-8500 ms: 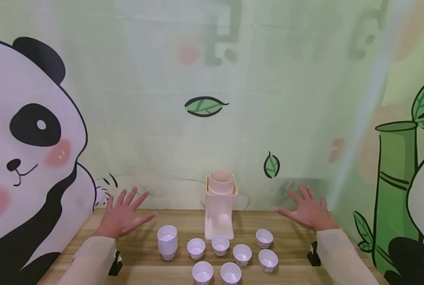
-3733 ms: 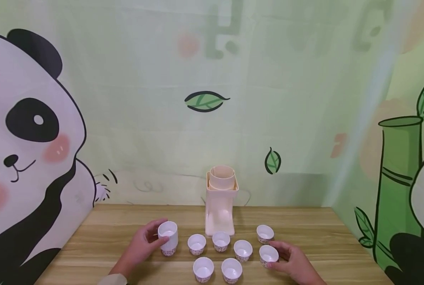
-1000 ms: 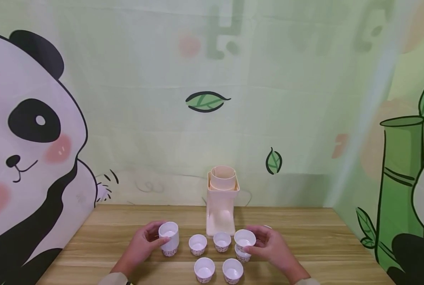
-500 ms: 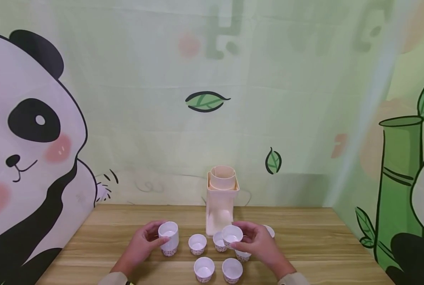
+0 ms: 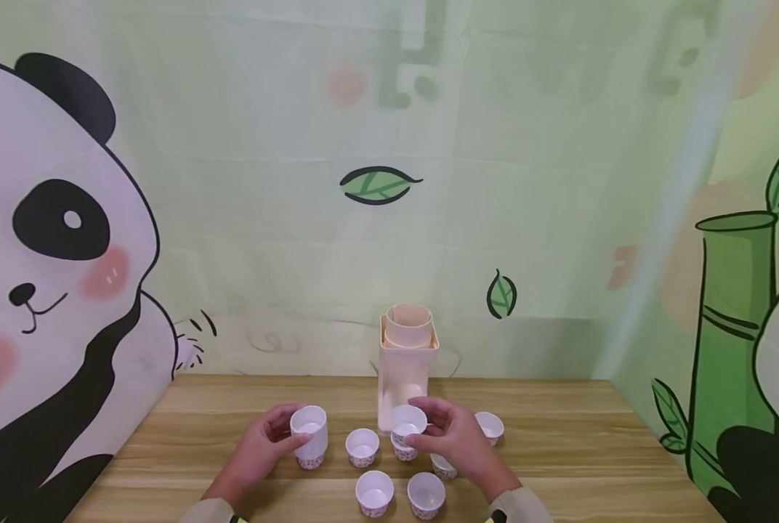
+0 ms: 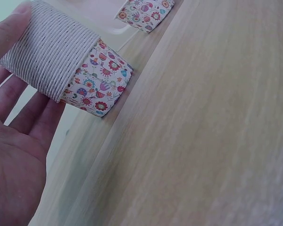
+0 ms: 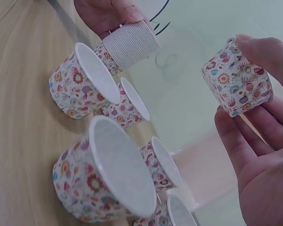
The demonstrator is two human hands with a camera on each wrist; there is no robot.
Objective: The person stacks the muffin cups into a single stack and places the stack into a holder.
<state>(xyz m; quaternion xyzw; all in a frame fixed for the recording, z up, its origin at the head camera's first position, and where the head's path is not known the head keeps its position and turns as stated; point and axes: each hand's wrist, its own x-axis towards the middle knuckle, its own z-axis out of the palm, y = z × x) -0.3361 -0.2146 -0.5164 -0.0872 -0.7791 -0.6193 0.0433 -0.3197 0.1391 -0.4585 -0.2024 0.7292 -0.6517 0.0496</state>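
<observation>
White and upright on the surface (image 5: 572, 436), the stack (image 5: 317, 436) my left hand (image 5: 261, 449) grips lies to the left of the raised cup (image 5: 408, 420) my right hand (image 5: 458, 442) pinches, with 1 loose cup (image 5: 362, 447) standing lower between them.

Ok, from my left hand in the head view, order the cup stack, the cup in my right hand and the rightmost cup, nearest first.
1. Cup stack: in your left hand.
2. Single cup: in your right hand, farther right.
3. Rightmost cup: beyond your right hand.
</observation>
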